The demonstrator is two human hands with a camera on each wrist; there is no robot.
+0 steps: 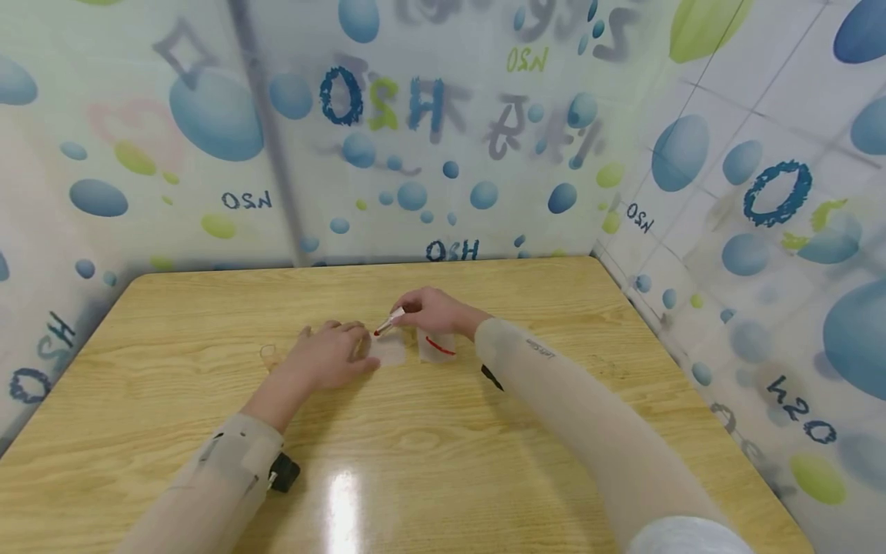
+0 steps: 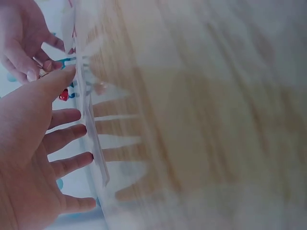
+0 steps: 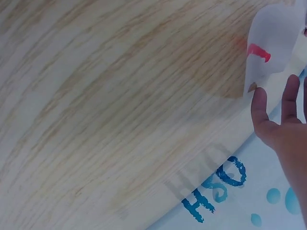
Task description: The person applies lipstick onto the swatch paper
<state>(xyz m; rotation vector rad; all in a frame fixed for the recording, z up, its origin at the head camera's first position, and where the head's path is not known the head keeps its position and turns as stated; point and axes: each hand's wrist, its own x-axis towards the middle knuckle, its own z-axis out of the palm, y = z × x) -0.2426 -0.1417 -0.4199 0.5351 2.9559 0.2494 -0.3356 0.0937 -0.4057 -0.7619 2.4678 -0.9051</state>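
Wooden table (image 1: 415,438) bears red-marked paper (image 1: 431,355); hands: left (image 1: 331,355) spread, right (image 1: 432,310) pinching a marker (image 1: 389,321).

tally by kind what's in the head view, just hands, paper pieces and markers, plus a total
Hands: 2, the left hand and the right hand
Paper pieces: 2, the piece beside the left hand and the piece with a red line
Markers: 1, the red-tipped marker in the right hand
Total: 5
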